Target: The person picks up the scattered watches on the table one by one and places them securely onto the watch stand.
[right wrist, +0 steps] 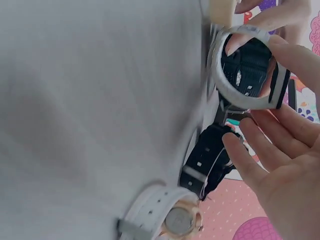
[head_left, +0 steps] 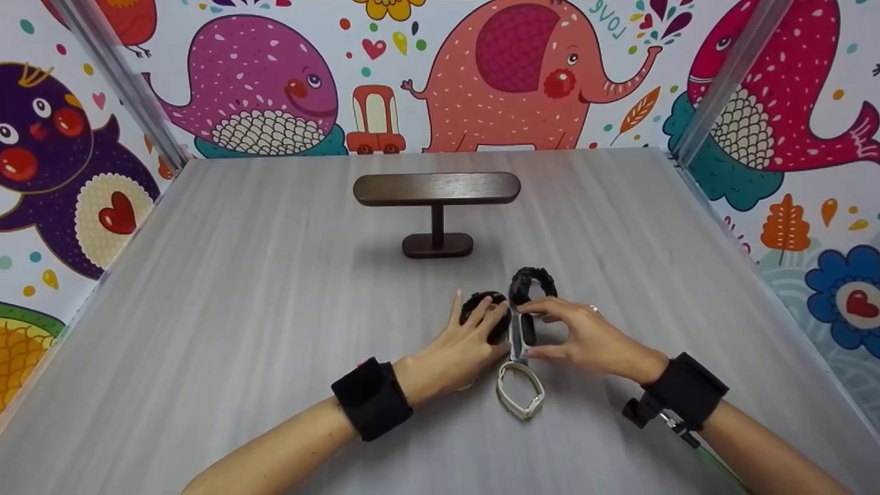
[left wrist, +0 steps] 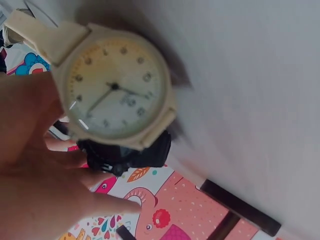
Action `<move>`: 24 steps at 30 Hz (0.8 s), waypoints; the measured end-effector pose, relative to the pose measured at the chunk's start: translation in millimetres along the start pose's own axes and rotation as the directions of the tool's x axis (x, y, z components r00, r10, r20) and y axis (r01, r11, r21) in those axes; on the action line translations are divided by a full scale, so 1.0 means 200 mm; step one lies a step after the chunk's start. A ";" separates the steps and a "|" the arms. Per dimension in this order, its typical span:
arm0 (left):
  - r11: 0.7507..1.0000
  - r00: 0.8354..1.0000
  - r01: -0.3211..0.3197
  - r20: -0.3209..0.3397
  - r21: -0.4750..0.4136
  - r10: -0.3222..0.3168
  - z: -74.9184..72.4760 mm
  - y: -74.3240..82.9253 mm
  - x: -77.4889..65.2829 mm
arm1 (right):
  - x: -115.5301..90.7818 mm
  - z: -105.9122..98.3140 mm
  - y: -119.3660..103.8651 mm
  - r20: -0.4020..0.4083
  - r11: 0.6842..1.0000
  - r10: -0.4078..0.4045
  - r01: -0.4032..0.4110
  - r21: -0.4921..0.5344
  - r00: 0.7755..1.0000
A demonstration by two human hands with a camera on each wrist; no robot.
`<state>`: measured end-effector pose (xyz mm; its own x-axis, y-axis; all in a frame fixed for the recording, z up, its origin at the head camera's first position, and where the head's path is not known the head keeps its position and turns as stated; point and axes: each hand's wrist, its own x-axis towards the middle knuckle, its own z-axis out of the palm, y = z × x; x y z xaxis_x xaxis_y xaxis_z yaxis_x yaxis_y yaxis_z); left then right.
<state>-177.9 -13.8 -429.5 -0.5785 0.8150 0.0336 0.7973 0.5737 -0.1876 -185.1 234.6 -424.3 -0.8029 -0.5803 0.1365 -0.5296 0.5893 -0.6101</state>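
My left hand (head_left: 460, 344) rests with spread, fairly straight fingers over a black watch (head_left: 474, 304). A cream watch (left wrist: 117, 90) with a round numbered dial lies close by the left palm in the left wrist view. In the head view my right hand (head_left: 584, 337) pinches a pale looped watch (head_left: 517, 337) between thumb and fingers, and its white ring (right wrist: 235, 97) stands on edge in the right wrist view. Just beyond the right fingers lies another black watch (head_left: 529, 280). A cream-strapped watch (head_left: 521, 392) forms a closed loop nearer me.
A dark wooden T-shaped stand (head_left: 437, 189) rises behind the watches on the grey table (head_left: 275, 261). A white-strapped watch with a rose-gold case (right wrist: 177, 220) shows low in the right wrist view. Cartoon-printed walls (head_left: 385, 55) enclose the back and sides.
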 end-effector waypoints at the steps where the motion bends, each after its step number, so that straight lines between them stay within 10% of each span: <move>1: 1.000 1.000 -0.002 -0.010 0.007 0.002 0.00 0.00 0.00 | 0.00 0.00 -0.01 -0.003 1.000 -0.006 0.006 -0.004 1.000; 11: 0.993 0.995 0.019 -0.099 -0.114 -0.031 -0.03 -0.03 -0.02 | 0.01 0.01 -0.03 -0.051 0.995 -0.093 0.090 -0.053 0.994; 18: 0.969 0.955 0.061 -0.270 -0.238 -0.126 -0.05 -0.03 -0.02 | 0.02 -0.02 -0.06 -0.132 0.989 -0.134 0.123 -0.086 0.982; 24: 0.874 0.902 0.062 -0.347 -0.481 -0.256 -0.05 -0.03 -0.01 | 0.04 -0.09 -0.11 -0.228 0.978 -0.198 0.175 -0.116 0.953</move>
<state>-179.9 -17.5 -418.7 -0.6659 0.6170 0.4194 0.7439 0.5918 0.3106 -185.4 226.8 -396.5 -0.7233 -0.5413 0.4288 -0.6899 0.5401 -0.4819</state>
